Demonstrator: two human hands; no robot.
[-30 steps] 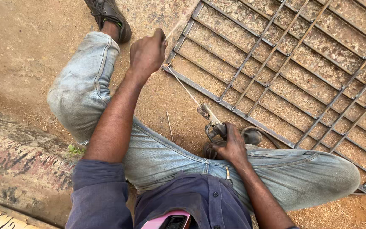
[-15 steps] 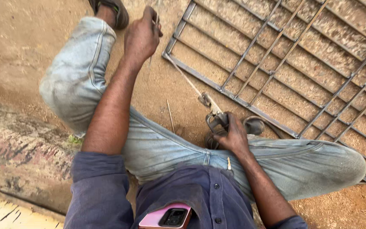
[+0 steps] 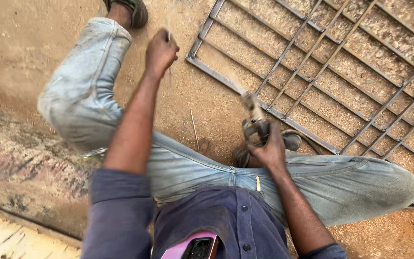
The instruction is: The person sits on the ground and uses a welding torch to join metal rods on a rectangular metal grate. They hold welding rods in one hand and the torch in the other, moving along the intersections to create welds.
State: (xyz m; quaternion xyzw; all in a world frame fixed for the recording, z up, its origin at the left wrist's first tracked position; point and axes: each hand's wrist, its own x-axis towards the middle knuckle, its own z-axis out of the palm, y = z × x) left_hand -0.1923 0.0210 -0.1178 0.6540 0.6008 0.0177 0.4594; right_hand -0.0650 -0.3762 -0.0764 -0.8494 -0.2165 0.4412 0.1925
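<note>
Head view: metal grille [image 3: 341,72] lies flat on sandy ground [image 3: 34,43], its near frame corner beside the seated person's knees. Right hand [image 3: 270,151] is closed around a welding electrode holder [image 3: 255,125], which points at the frame bar. Left hand [image 3: 159,52] is closed on a thin rod [image 3: 168,26], blurred, raised just left of the corner. Spare rod [image 3: 195,129] lies on the ground between the legs. Judgement: rod needs a steady left hand and the holder a firm grip, tip kept close to the frame joint.
</note>
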